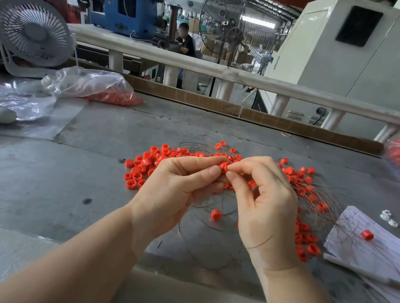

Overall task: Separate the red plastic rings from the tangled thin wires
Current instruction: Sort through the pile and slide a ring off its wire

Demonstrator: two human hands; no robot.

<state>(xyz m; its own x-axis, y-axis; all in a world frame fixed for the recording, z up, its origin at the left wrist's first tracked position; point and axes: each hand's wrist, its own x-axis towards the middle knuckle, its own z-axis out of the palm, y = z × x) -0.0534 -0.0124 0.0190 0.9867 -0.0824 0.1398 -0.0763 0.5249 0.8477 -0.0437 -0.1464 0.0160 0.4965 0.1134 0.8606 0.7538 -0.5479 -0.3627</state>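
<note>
1. At the centre of the frame, the left hand point(175, 186) and the right hand point(264, 200) are meeting fingertip to fingertip, both pinching one small red plastic ring point(224, 166) between curled thumb and forefinger.
2. Tangled thin brown wires point(317, 192) are spreading from the pinched ring toward the right of the frame, one strand crossing the right wrist.
3. A heap of loose red plastic rings point(145, 164) is lying on the grey worktable point(59, 182) just behind and left of the hands.
4. A clear plastic bag of red rings point(94, 88) is sitting in the upper left, beside a white desk fan point(32, 33).
5. A white handwritten paper sheet point(381, 251) is lying at the right edge.
</note>
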